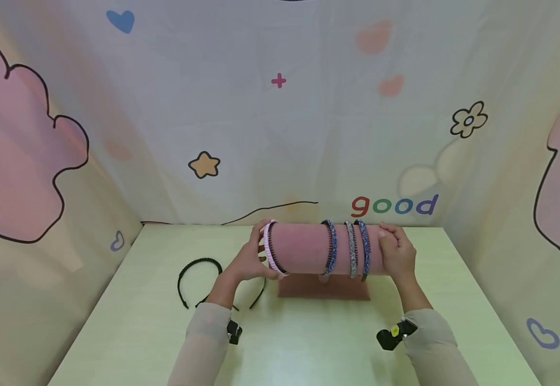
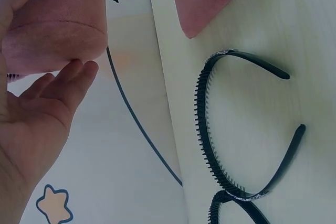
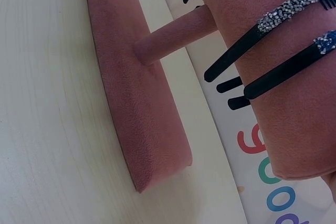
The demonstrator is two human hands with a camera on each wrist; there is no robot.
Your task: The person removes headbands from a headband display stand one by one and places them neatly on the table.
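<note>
A pink padded headband display stand (image 1: 304, 249) has its roll lying sideways above a base (image 3: 131, 77), joined by a short post (image 3: 176, 35). My left hand (image 1: 248, 261) spans the roll's left end, holding a pale pink headband (image 1: 268, 246) between thumb and fingers. In the left wrist view, other fingers (image 2: 73, 85) reach beneath that end. With the thumb on its front, my right hand (image 1: 399, 252) grips the roll's right end. Between the hands sit a blue glittery headband (image 1: 331, 246), a silver one (image 3: 294, 9) and another blue one (image 1: 365, 249).
Dark headbands lie on the pale table (image 1: 140, 332) left of the stand, one (image 1: 181, 279) beyond my left forearm and another (image 2: 202, 114) partly hidden by it in the head view. A printed cloth backdrop (image 1: 241, 107) rises behind the table and along both sides.
</note>
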